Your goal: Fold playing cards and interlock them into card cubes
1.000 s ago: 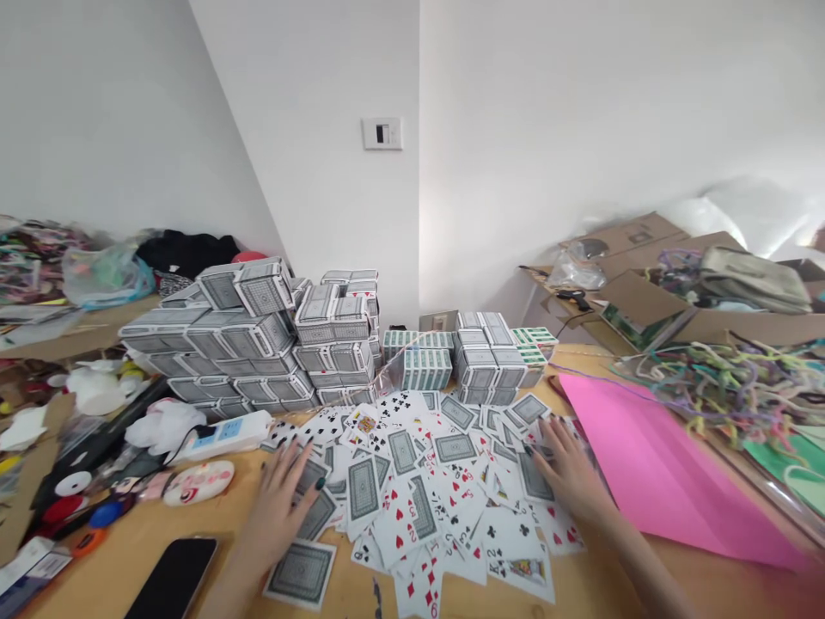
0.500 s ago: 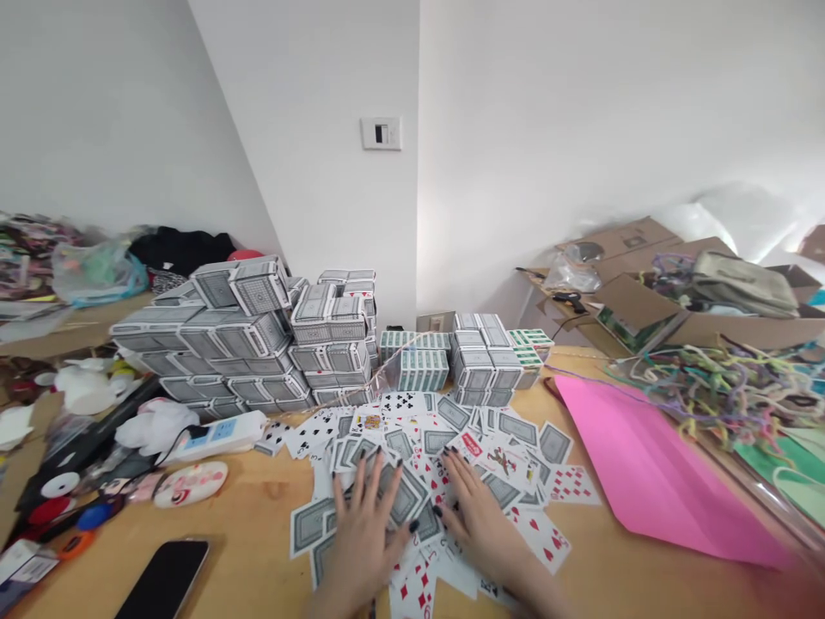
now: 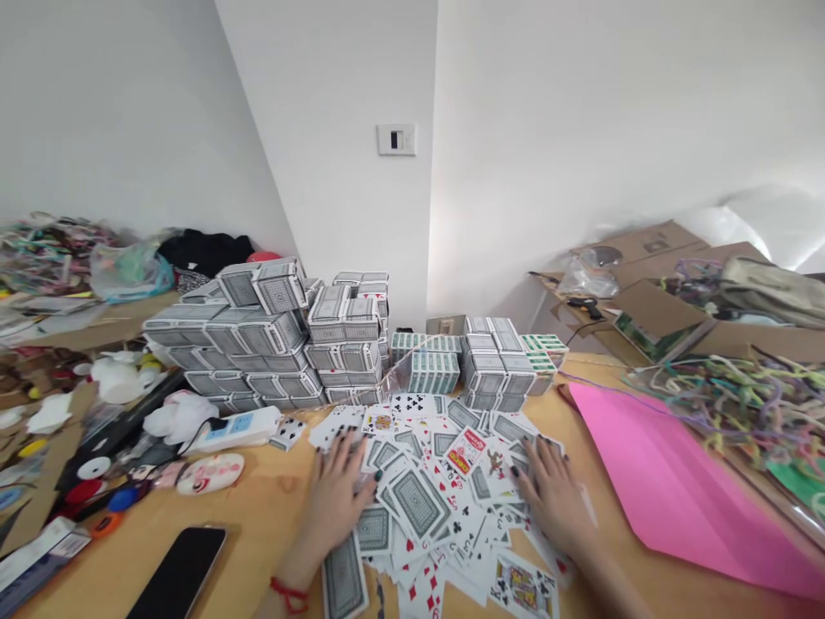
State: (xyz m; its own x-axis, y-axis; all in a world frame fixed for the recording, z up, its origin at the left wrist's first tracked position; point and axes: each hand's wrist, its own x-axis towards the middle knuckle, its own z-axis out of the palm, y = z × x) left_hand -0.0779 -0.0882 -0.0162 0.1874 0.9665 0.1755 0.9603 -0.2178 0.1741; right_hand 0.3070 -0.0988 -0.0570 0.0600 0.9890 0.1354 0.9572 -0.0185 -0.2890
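Loose playing cards (image 3: 416, 503) lie in a wide, overlapping heap on the wooden table, some face up and some showing grey patterned backs. My left hand (image 3: 339, 494) rests flat on the heap's left side, fingers spread. On the right side, my right hand (image 3: 555, 494) lies palm down over cards with its fingers apart. Between the hands, a red and white card (image 3: 465, 451) and a joker (image 3: 495, 464) face up. A king of clubs (image 3: 522, 589) lies near the front. Cards under both palms are hidden.
Behind the heap stand stacked blocks of grey-backed cards (image 3: 258, 335), a smaller grey stack (image 3: 496, 365) and green-patterned packs (image 3: 433, 370). A phone (image 3: 180, 572) and power strip (image 3: 238, 428) lie left. Pink paper (image 3: 676, 490), tangled yarn (image 3: 728, 395) and a cardboard box (image 3: 754, 340) are right.
My hands have moved apart, left hand to the left and right hand to the right, spreading cards. More cards show between them, including the king of clubs. The view has shifted slightly.
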